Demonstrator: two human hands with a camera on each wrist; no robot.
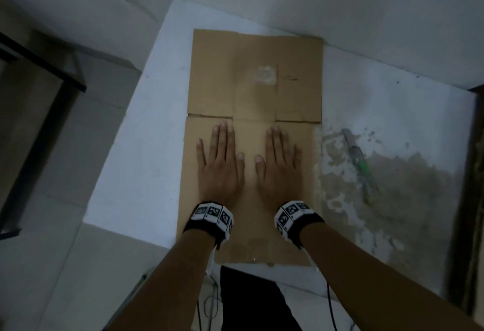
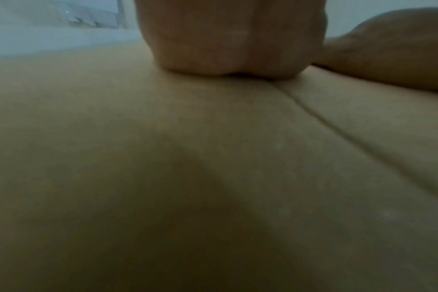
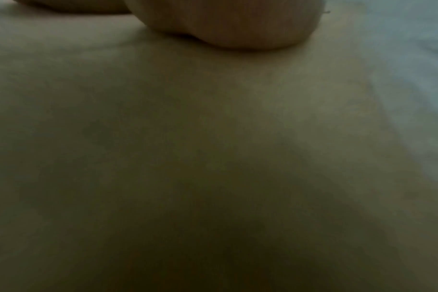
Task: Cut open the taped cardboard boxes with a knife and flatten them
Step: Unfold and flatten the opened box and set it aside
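The flattened cardboard box [image 1: 255, 100] lies on the white table [image 1: 146, 134], its long axis running near to far, with its far edge close to the wall. A cross seam divides it into a far half and a near half. The left hand [image 1: 218, 165] and right hand [image 1: 279, 166] rest palm-down side by side on the near half, fingers straight and spread, pointing far; they hold nothing. The knife [image 1: 360, 164], green-handled, lies on the bare table to the right of the box, well apart from both hands, its long axis running near to far with the blade end pointing far. Nothing lies between hands and knife. The wrist views show only blurred cardboard [image 2: 213, 158] and palm heels.
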